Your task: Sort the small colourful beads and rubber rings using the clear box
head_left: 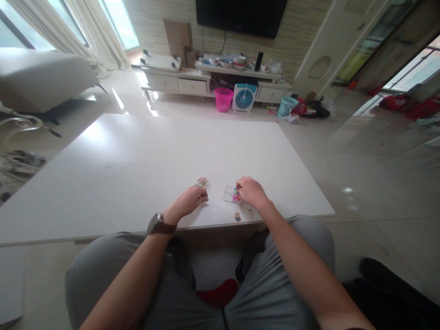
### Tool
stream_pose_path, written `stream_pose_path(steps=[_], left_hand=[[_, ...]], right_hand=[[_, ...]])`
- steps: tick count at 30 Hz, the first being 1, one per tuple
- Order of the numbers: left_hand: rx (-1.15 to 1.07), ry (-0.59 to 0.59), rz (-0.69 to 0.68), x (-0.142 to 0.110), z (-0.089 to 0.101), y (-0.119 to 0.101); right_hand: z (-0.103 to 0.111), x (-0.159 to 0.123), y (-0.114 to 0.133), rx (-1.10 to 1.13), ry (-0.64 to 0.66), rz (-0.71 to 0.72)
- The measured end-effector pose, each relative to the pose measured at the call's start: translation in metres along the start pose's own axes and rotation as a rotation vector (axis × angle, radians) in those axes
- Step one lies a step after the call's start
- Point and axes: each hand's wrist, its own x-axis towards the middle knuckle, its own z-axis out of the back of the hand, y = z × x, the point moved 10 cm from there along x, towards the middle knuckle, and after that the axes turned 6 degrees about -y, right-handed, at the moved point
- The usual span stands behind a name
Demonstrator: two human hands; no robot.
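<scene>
- The clear compartment box (228, 193) lies on the white surface (165, 146), a little right of midway between the hands, near the edge by the person's knees.
- The right hand (252, 191) reaches over the box's right side, its fingers bunched at the colourful small pieces (236, 198) inside; whether they grasp one cannot be told.
- The left hand (191, 200) rests near the box's left, apart from it, fingers curled inward; whether they are clenched on anything cannot be seen.
- Just beyond the left fingers sits a loose pile of pale rings (203, 182), partly covered by that hand.
- The box lies flat, its sides running roughly away from the person; the right hand covers part of it, so its long axis is unclear.
- Nearer the edge, a yellow-and-blue cartoon figure (237, 217) lies with its long axis pointing away from the person.
- Right of it, below the right wrist, a small silvery item (250, 213) lies lengthwise toward the edge, too small to identify.
- The coloured pieces' shapes blur together.
</scene>
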Motion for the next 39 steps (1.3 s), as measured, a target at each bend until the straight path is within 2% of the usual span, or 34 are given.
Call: stream_pose_path(steps=[11,15,19,25,31,36,39], left_hand=[[-0.085,0.074,-0.062,-0.002,-0.006,-0.009],[-0.093,0.067,-0.059,-0.001,-0.004,-0.011],[-0.063,0.019,-0.044,0.0,0.003,-0.011],[-0.107,-0.06,-0.032,-0.002,0.013,-0.015],[-0.146,-0.099,-0.06,-0.002,0.019,-0.018],[-0.209,-0.102,-0.086,-0.002,0.021,-0.024],[-0.344,-0.093,-0.087,-0.004,0.024,-0.029]], right_hand=[[0.001,-0.001,0.002,-0.014,0.009,0.007],[0.009,-0.003,0.003,0.033,-0.034,0.009],[0.02,-0.005,0.004,0.257,-0.09,-0.022],[0.041,-0.014,0.019,0.856,-0.193,0.012],[0.056,-0.025,0.034,0.92,-0.253,0.112],[0.047,-0.026,0.034,1.044,-0.227,0.029],[0.043,-0.026,0.035,1.114,-0.223,0.0]])
